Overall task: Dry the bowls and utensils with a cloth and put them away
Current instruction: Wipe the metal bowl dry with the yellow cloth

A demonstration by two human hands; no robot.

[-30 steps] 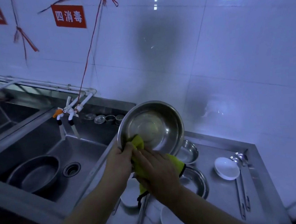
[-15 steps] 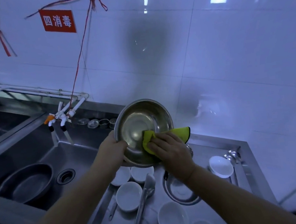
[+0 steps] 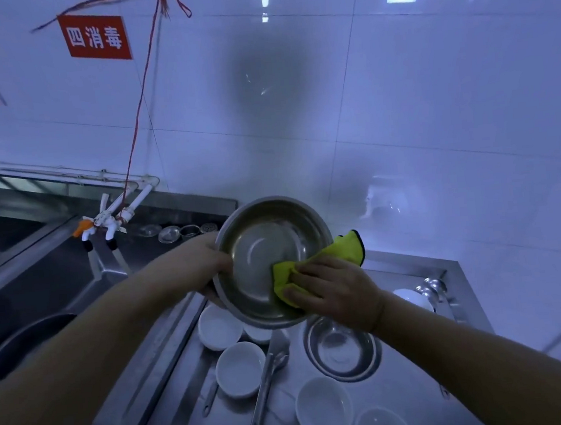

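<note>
Drying step in hand. Left hand point(image 3: 205, 260) grips the rim of the steel bowl point(image 3: 270, 261), tilted up over the bench point(image 3: 410, 261), thumb on the edge. Right hand point(image 3: 334, 289) presses the yellow cloth point(image 3: 311, 264) onto the bowl's lower right inner wall, fingers bent over the fabric.

Next probably calls for wiping round the remaining inside, then the outside, then setting it aside.

Below the hands: white bowls point(image 3: 241, 368), tongs point(image 3: 265, 388), another steel bowl point(image 3: 342, 348), crowded. Sink point(image 3: 55, 268) left of left hand has room. Wall close behind; bench edge right of right hand.
</note>
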